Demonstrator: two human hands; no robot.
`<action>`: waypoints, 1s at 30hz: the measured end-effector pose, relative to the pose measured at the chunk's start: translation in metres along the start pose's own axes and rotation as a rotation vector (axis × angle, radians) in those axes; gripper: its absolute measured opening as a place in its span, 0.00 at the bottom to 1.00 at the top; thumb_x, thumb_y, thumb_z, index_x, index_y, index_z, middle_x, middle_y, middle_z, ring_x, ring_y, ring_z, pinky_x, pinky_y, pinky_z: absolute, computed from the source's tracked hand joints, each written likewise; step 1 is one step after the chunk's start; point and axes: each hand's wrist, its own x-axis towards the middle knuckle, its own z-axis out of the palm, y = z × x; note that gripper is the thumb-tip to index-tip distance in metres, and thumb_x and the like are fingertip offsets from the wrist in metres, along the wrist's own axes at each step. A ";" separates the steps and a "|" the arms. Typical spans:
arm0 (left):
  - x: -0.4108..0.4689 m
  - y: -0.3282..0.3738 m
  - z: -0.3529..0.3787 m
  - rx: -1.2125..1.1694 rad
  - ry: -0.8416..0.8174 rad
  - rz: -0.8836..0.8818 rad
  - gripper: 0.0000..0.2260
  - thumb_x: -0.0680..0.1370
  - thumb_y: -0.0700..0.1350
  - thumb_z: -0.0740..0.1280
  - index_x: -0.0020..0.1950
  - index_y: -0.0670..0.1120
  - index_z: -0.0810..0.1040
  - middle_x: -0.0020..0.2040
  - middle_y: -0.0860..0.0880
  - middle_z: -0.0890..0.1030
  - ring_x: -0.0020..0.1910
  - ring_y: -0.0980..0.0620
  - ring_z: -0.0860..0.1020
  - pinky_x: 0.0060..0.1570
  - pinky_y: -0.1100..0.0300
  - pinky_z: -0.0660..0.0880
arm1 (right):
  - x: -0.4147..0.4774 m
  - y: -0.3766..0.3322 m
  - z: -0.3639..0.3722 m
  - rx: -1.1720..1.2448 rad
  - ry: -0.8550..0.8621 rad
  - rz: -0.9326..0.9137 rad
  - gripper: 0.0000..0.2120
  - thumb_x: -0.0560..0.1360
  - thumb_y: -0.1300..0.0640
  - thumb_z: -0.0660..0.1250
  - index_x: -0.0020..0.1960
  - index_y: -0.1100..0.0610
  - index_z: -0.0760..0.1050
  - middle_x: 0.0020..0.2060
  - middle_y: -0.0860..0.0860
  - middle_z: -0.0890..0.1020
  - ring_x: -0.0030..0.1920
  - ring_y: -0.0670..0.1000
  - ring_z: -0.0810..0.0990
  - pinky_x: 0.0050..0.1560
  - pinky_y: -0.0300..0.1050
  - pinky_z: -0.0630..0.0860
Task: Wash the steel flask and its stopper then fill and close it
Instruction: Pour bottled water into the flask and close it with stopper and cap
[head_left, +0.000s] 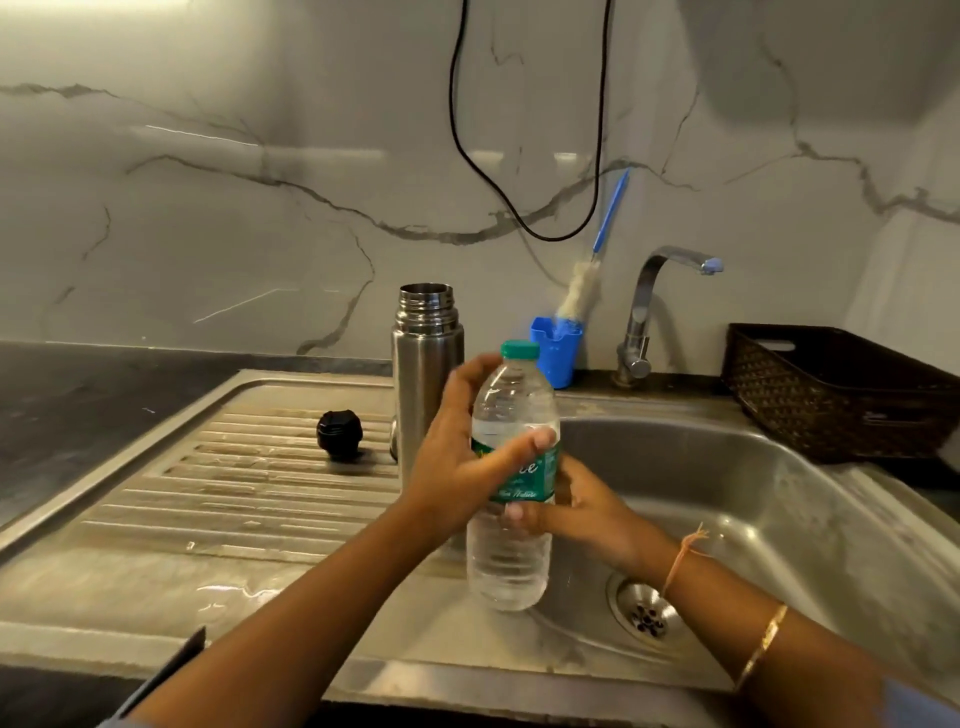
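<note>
The steel flask stands upright and uncapped on the drainboard, just left of the basin. Its black stopper lies on the ribbed drainboard to the flask's left. In front of the flask I hold a clear plastic water bottle with a green cap and green label, upright over the basin's left edge. My left hand wraps the bottle's middle from the left. My right hand grips it from the right, lower down. The cap is on the bottle.
The steel sink basin with its drain lies at right, the tap behind it. A blue cup holds a bottle brush. A dark woven basket sits at far right. A black cable hangs on the marble wall.
</note>
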 end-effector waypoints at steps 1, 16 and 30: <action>0.006 0.004 0.002 -0.091 -0.005 -0.025 0.27 0.69 0.58 0.69 0.64 0.61 0.62 0.62 0.56 0.74 0.60 0.55 0.76 0.56 0.60 0.77 | -0.001 0.001 -0.004 0.004 0.002 0.010 0.23 0.67 0.65 0.71 0.58 0.51 0.70 0.47 0.42 0.84 0.51 0.41 0.81 0.48 0.34 0.76; 0.045 0.014 0.005 -0.173 -0.114 -0.410 0.20 0.65 0.50 0.69 0.55 0.45 0.75 0.52 0.45 0.83 0.53 0.49 0.81 0.58 0.52 0.75 | -0.007 0.025 -0.020 -0.200 0.268 0.018 0.21 0.66 0.58 0.76 0.55 0.46 0.73 0.49 0.46 0.84 0.51 0.44 0.82 0.52 0.39 0.78; 0.040 0.003 0.016 -0.348 0.011 -0.285 0.11 0.72 0.38 0.69 0.53 0.45 0.80 0.49 0.47 0.83 0.48 0.53 0.81 0.45 0.64 0.77 | -0.004 0.033 -0.025 -0.328 0.361 0.022 0.28 0.64 0.54 0.78 0.60 0.46 0.71 0.51 0.44 0.83 0.51 0.41 0.81 0.54 0.38 0.77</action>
